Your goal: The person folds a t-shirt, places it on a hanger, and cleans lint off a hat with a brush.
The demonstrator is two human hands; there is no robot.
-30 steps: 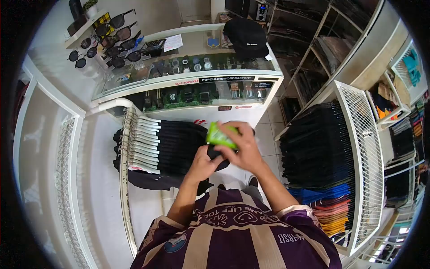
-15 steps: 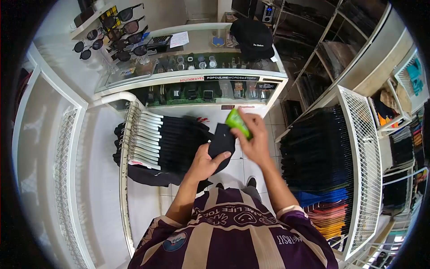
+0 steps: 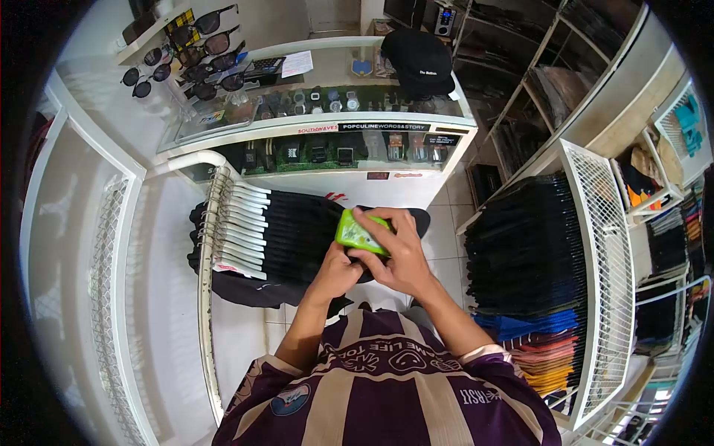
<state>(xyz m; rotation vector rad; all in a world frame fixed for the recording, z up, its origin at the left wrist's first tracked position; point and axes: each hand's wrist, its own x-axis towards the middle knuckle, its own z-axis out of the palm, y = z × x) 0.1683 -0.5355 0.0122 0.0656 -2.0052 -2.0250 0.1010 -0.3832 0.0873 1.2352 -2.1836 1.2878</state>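
Observation:
A bright green packet or case (image 3: pixel 359 233) is in my right hand (image 3: pixel 401 260), its fingers wrapped over the top and right side. Beneath it, my left hand (image 3: pixel 335 273) is closed on a dark item (image 3: pixel 421 221), perhaps a cap, whose rounded edge shows beyond my right hand; most of it is covered. Both hands are close together in front of my chest, beside black clothes (image 3: pixel 297 234) on white hangers.
Ahead stands a glass display counter (image 3: pixel 312 128) with watches inside and a black cap (image 3: pixel 418 65) on top. Sunglasses (image 3: pixel 216 44) hang at the upper left. To the right is a rack of dark and coloured clothes (image 3: pixel 524 253) beside a white mesh panel (image 3: pixel 595 282).
My right hand has brought the green object left and down over the dark item. The dark item has turned, with its rounded edge now showing at the right.

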